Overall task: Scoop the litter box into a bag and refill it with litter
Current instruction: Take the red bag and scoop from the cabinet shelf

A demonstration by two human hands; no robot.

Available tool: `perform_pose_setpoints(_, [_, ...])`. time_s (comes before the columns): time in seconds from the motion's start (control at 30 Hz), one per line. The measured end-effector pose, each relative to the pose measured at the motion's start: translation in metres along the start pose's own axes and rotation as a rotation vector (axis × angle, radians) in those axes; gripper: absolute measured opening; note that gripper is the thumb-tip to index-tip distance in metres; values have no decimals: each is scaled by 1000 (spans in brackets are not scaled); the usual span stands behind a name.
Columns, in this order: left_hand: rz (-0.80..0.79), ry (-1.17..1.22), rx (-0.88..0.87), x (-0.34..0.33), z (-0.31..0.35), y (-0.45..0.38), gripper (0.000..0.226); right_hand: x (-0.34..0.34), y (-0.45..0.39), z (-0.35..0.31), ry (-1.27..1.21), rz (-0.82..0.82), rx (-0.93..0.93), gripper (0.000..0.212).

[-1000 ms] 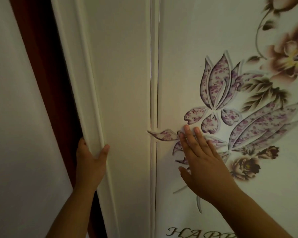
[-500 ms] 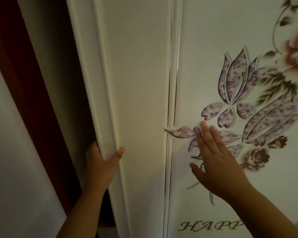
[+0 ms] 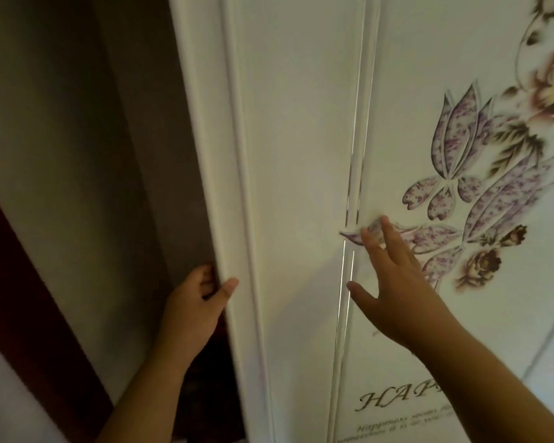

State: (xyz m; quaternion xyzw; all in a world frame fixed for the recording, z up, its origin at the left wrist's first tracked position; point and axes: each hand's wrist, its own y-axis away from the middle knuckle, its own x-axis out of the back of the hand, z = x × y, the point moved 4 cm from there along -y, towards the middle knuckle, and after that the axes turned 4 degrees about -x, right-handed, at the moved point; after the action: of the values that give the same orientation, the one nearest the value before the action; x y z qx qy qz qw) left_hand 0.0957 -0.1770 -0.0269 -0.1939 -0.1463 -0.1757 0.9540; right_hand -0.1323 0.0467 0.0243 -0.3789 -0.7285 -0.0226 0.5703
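A white sliding door [image 3: 295, 123] with a purple and brown flower print fills the right of the head view. My left hand [image 3: 194, 310] grips the door's left edge, thumb on the front and fingers curled behind it. My right hand [image 3: 394, 282] lies flat on the door's face with straight, spread fingers, over a printed leaf. No litter box, scoop, bag or litter shows.
Left of the door edge is a dim opening [image 3: 93, 155] with a grey inner wall. A dark red frame [image 3: 23, 298] runs diagonally at the lower left. Two thin silver strips [image 3: 349, 282] run down the door between my hands.
The door has slid to the right and the gap at its left has widened. Both hands moved right with it, keeping their places on the door.
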Motion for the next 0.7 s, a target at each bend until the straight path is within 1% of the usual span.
perform_pose_setpoints(0.07, [-39, 6, -22, -1, -3, 0, 37, -9, 8, -24, -8, -12, 34, 89])
perform_pose_setpoints(0.17, [-83, 15, -59, 4, -9, -3, 36, -25, 13, -58, -16, -43, 56, 87])
perform_pose_setpoints(0.37, [-187, -1, -90, 15, -14, -3, 44, -43, 26, -110, 2, -91, 10, 88])
perform_pose_setpoints(0.53, [-205, -15, -152, 24, -22, -6, 61, -58, 34, -140, 41, -152, -88, 95])
perform_pose_setpoints(0.63, [-213, -41, -178, 28, -25, -8, 71, -67, 35, -147, 65, -139, -115, 102])
perform_pose_setpoints(0.7, [-218, -58, -207, 31, -27, -9, 71, -74, 36, -152, 83, -131, -134, 105])
